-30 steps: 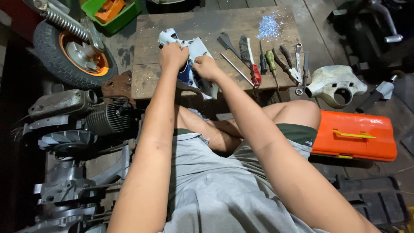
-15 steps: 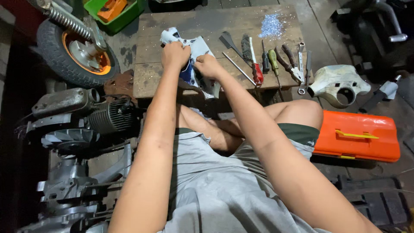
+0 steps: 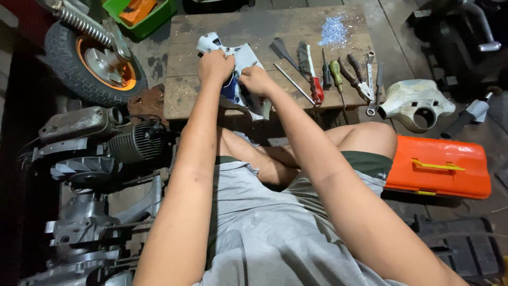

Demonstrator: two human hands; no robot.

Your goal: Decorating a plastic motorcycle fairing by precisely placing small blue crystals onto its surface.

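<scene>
A pale grey-white scooter body part [image 3: 244, 57] with a dark blue inside lies on the low wooden board [image 3: 264, 24] in front of me. My left hand [image 3: 214, 64] is closed over its upper left side. My right hand [image 3: 256, 80] grips its lower middle, fingers curled into the part. What the fingers hold inside it is hidden. I sit cross-legged, both arms stretched forward to the board.
Hand tools [image 3: 328, 71] lie in a row on the board's right: a wire brush, screwdrivers, pliers, wrenches. A white headlight cover [image 3: 415, 103] and orange toolbox [image 3: 439, 167] sit right. A wheel [image 3: 92, 61], green crate [image 3: 140, 13] and engine parts [image 3: 100, 143] stand left.
Both hands stay on the body part with only slight shifts. The view has drifted a little.
</scene>
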